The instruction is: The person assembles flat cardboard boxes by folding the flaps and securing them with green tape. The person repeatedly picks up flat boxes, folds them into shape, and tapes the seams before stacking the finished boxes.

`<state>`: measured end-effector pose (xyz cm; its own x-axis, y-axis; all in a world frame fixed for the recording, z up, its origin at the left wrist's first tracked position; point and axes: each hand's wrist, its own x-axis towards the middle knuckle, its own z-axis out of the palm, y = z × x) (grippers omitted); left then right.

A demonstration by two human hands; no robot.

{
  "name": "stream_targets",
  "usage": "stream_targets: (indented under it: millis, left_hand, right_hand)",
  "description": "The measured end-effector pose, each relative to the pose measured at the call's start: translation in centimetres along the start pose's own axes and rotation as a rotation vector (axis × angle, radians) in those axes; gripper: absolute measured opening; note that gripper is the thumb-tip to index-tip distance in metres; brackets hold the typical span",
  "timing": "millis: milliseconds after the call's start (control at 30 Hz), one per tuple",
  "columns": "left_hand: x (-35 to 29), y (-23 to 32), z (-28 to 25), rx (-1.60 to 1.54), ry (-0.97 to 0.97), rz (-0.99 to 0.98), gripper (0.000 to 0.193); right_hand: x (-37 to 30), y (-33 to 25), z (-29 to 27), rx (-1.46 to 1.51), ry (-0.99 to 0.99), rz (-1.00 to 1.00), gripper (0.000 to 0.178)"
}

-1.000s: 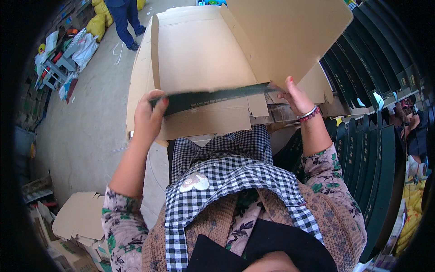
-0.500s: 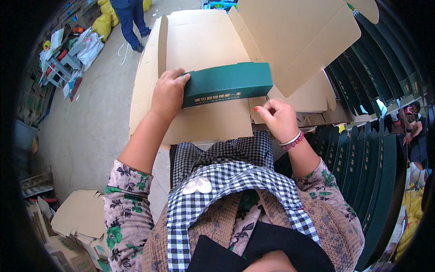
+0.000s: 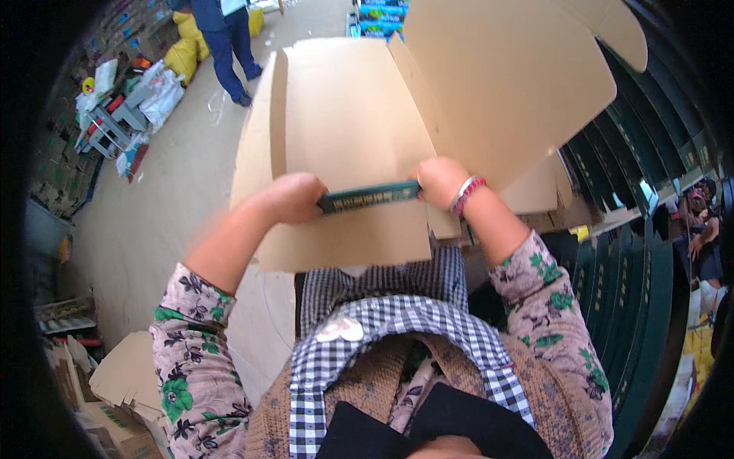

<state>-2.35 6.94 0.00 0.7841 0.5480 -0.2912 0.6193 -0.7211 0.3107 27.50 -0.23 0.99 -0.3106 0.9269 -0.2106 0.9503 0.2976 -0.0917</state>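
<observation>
A: What is hidden at your hands?
B: Your left hand (image 3: 294, 199) and right hand (image 3: 443, 182) cover the two ends of the green cardboard piece (image 3: 371, 197), so your grip underneath cannot be seen.
A: And blurred?
B: Your left forearm (image 3: 237, 237) is smeared, and the pale lettering (image 3: 363, 200) on the piece is too soft to read.
A: Cut off?
B: The top edge crops a standing person (image 3: 223, 50) and the raised cardboard flap (image 3: 508, 84) beyond your work.

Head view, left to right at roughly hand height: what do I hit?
Concrete floor → left hand → green printed cardboard piece, gripped at both ends → right hand → red beaded bracelet → dark green panels → another person at the right edge.
</observation>
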Motion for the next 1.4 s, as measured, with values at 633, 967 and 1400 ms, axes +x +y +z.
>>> stream_targets:
  millis: [633,967,1400]
  left_hand:
    - [-0.8,11.6,2.0,-0.222,0.290,-0.100,0.045]
    - [-3.2,11.0,1.8,-0.385,0.985,0.690,0.045]
    - [-11.9,-5.8,-5.7,1.092,0.474,-0.005,0.052]
  right_hand:
    - [0.1,4.9,-2.4,-0.404,0.026,-0.039,0.018]
    - [5.1,-8.0,3.2,0.007,0.304,-0.075,0.034]
    - [-2.8,8.8,1.7,-0.295,0.437,-0.214,0.053]
